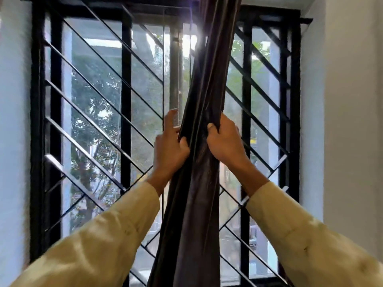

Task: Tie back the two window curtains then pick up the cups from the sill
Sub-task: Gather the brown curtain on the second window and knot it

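The dark brown, glossy fabric curtain (196, 214) hangs gathered into one narrow, folded column just right of the window's centre, running from the top edge of the view to the bottom edge and leaning slightly rightward toward the top; whether the column is one panel or two cannot be told. The left hand (169, 148) grips its left edge at mid-height, thumb (184, 141) pressed onto the front folds and the fingers reaching up along the side. The right hand (224, 141) is clamped on the right edge at about the same height, thumb (211, 127) dug into the fabric and the fingers wrapped behind. The two hands sit close together with only the bunched cloth between them. Cream long sleeves (103, 235) enter from the lower corners. Behind the curtain stands a black metal window grille (126, 79) of upright posts and diagonal bars, uncovered to either side of the column. Pale painted walls (352, 121) flank the window frame on both sides.
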